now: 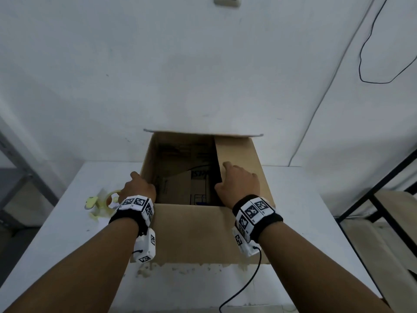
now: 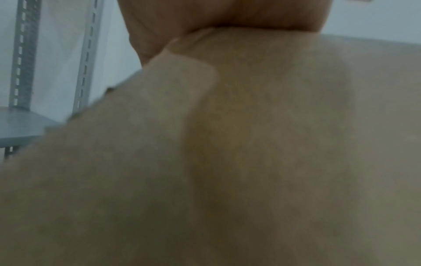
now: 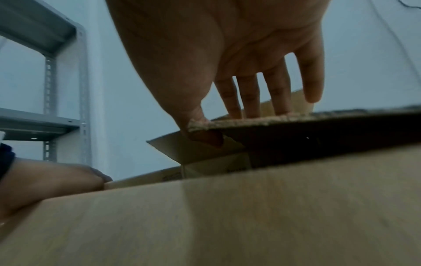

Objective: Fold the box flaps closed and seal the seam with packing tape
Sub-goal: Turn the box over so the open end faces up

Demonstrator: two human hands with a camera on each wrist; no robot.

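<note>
White table (image 1: pixel 67 222) against white wall (image 1: pixel 203 64). Grey slotted-metal shelving (image 3: pixel 49 90) at left. Black cable (image 1: pixel 370 53) loops down wall at right. Black-framed furniture (image 1: pixel 383 199) beside table's right edge. Wall switch plate (image 1: pixel 226 0) at top.

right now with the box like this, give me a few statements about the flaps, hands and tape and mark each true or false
1. The right hand rests on the right flap, fingers on top and thumb under its edge. True.
2. The box is fully closed. False: its top is open and the inside shows.
3. The left hand is at the box's left wall. True.
4. Packing tape already covers the seam. False: the flaps have not met, so there is no seam yet.
5. The tape roll sits inside the box. False: it lies on the table, left of the box.
</note>
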